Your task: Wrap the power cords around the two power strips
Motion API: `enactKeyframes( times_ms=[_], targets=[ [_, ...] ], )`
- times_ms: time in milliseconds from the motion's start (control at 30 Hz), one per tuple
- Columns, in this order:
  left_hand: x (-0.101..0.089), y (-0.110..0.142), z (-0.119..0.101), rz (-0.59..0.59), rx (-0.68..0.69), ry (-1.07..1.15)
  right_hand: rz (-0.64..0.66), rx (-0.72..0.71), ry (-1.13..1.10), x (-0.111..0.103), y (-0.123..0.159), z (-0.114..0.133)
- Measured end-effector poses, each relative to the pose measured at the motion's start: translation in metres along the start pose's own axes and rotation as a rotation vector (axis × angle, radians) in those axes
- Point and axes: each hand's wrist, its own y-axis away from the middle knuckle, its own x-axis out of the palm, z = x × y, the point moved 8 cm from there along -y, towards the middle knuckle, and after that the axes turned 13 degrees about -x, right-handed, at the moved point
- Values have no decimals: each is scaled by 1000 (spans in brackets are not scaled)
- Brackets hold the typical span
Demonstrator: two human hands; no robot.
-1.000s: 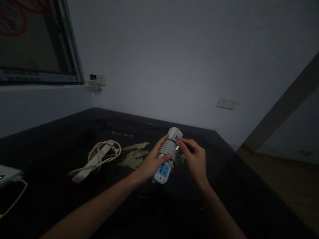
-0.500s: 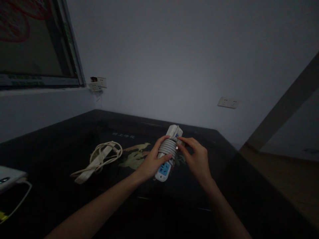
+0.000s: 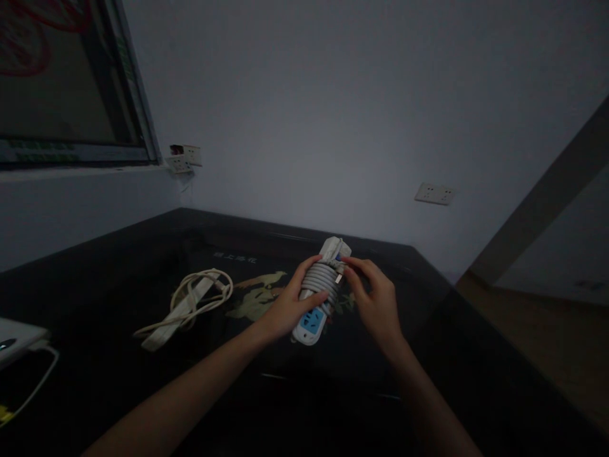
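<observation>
A white power strip [image 3: 305, 334] with blue socket faces is held at a tilt above the dark table. Its grey cord [image 3: 320, 280] is wound in several turns around the middle. My left hand [image 3: 291, 303] is closed around the strip and the wound cord, thumb across the near side. With thumb and fingertips together, my right hand [image 3: 375, 297] pinches the cord's plug at the right side of the coil. Metal prongs [image 3: 339, 278] show beside the fingertips, while most of the plug's body is hidden.
On the black table [image 3: 228, 400] at left lies another white power strip [image 3: 178, 315] with a loosely looped cord. A white device [image 3: 19, 339] with a cable sits at the far left edge. Wall sockets [image 3: 434, 193] are on the wall behind.
The plug's metal prongs show more clearly beside my right fingertips now. My left hand keeps its hold on the power strip, which has shifted only slightly.
</observation>
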Motion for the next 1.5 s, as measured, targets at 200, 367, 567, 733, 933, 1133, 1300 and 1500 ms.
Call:
enactKeyframes(
  times_ms=[200,367,567,733,933,1133,1300,1500],
  targets=[
    [17,5,6,194,-78,44,-73,87,-74,-29,-5,-5],
    [29,11,9,321,-122,154,-268,-15,7,-57,-8,12],
    [44,21,10,487,-165,210,-139,93,-278,-33,-6,11],
    [47,25,10,463,-187,236,-138,113,-301,-29,-2,18],
    [37,20,13,279,-143,192,-121,83,-242,-31,-1,28],
    [32,21,3,247,-39,61,-105,92,-320,-31,-2,30],
    [30,21,-4,233,29,-30,-97,115,-434,-28,-3,29],
    [27,17,1,191,-28,9,-104,124,-463,-23,-3,23]
  ],
)
